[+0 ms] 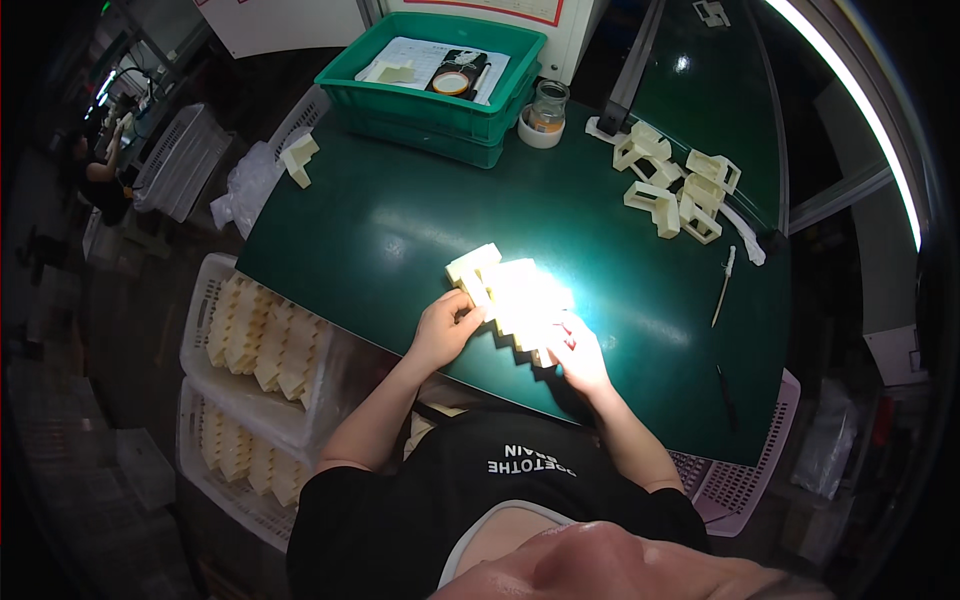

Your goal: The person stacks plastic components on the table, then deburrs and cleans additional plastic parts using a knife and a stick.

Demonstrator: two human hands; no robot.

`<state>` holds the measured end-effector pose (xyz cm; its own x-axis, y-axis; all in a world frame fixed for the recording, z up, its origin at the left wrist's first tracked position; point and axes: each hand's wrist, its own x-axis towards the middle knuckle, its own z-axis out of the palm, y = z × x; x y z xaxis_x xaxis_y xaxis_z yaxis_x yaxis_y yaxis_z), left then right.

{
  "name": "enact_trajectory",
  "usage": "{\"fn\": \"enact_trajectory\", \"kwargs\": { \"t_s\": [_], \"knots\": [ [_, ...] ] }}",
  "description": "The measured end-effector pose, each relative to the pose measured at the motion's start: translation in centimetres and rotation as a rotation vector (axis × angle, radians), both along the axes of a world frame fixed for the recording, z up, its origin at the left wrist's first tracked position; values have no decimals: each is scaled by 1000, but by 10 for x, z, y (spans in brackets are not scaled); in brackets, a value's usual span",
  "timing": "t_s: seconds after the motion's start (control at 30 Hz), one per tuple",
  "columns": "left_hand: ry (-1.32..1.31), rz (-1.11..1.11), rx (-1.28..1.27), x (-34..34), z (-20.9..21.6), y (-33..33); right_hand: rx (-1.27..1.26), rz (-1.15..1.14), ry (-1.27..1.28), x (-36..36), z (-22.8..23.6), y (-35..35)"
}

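Observation:
A slanting row of cream angular plastic parts, nested together, lies on the dark green table in front of me. My left hand grips its left end, thumb and fingers pressed against the nearest part. At the row's right end, my right hand has its fingers closed on the last part. Strong glare washes out the middle and right of the row, so the single parts and the right fingertips are hard to make out there.
Several loose cream parts sit at the back right, near a cotton swab and a dark thin tool. A green bin, a glass jar and one cream part stand behind. White baskets hold stacked parts at left.

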<state>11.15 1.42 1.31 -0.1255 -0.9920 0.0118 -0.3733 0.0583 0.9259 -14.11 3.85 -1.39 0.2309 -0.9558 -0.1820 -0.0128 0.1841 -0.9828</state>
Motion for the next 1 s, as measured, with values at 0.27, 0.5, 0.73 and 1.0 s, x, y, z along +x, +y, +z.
{"fn": "enact_trajectory", "kwargs": {
  "t_s": [0.27,0.5,0.73,1.0],
  "knots": [
    [100,95,-141,-9,-10,9,-803,-49,982,45,99,1],
    [117,79,-116,-10,-25,11,-726,-118,877,47,79,-8],
    [288,-22,135,12,-23,-2,-898,31,883,34,87,-12],
    [-143,397,-1131,73,317,-139,-647,-239,431,-15,36,-16]
  ]
}}
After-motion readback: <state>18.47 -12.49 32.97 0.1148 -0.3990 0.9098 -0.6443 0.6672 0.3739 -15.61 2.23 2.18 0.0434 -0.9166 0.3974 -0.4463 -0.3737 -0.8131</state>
